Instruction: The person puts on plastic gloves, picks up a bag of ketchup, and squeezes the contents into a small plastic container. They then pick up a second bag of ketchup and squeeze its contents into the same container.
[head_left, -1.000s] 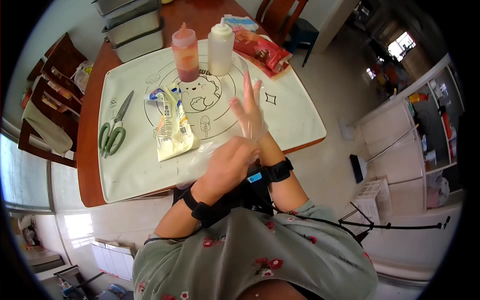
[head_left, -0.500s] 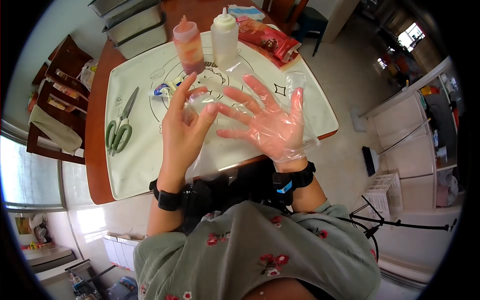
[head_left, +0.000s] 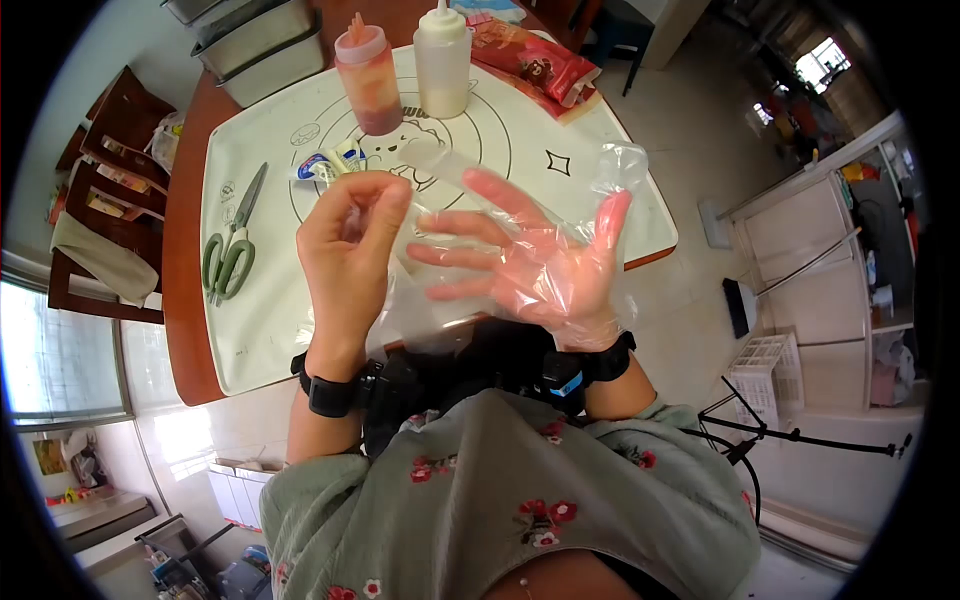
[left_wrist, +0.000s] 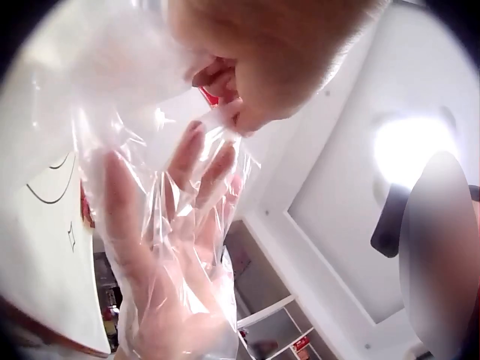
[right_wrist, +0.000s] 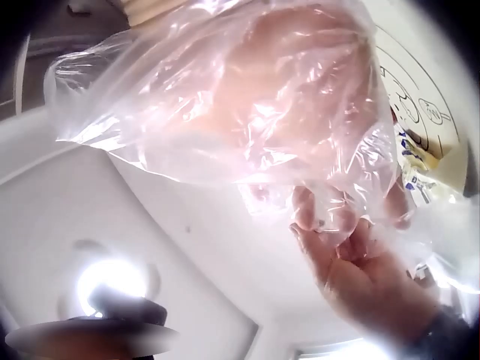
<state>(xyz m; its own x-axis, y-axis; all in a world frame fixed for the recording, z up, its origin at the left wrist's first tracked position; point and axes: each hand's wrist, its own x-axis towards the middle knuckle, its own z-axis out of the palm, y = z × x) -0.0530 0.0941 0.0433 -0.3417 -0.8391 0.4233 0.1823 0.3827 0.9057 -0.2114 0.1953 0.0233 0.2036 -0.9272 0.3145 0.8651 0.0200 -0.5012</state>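
Note:
My right hand (head_left: 545,270) is spread with fingers apart inside a loose clear plastic glove (head_left: 622,165), its palm turned up in the head view. The glove's empty fingertips stick out past my fingers and thumb. My bare left hand (head_left: 350,250) is beside it, thumb and curled fingers pinching clear plastic at the glove's fingertip side, as the left wrist view shows (left_wrist: 225,116). More thin clear plastic hangs below, between the two hands. Behind my left hand, a pale yellow packet (head_left: 325,165) lies mostly hidden on the white mat (head_left: 270,340).
Green-handled scissors (head_left: 232,250) lie at the mat's left. A squeeze bottle of red sauce (head_left: 370,90) and a whitish squeeze bottle (head_left: 442,70) stand at the back, with a red packet (head_left: 545,70) to their right. Metal trays (head_left: 265,60) are stacked at the far left corner.
My right hand has turned from upright to palm up, fingers spread in the glove. My left hand has moved from the right wrist to the fingertip side, where its fingers have closed to a pinch.

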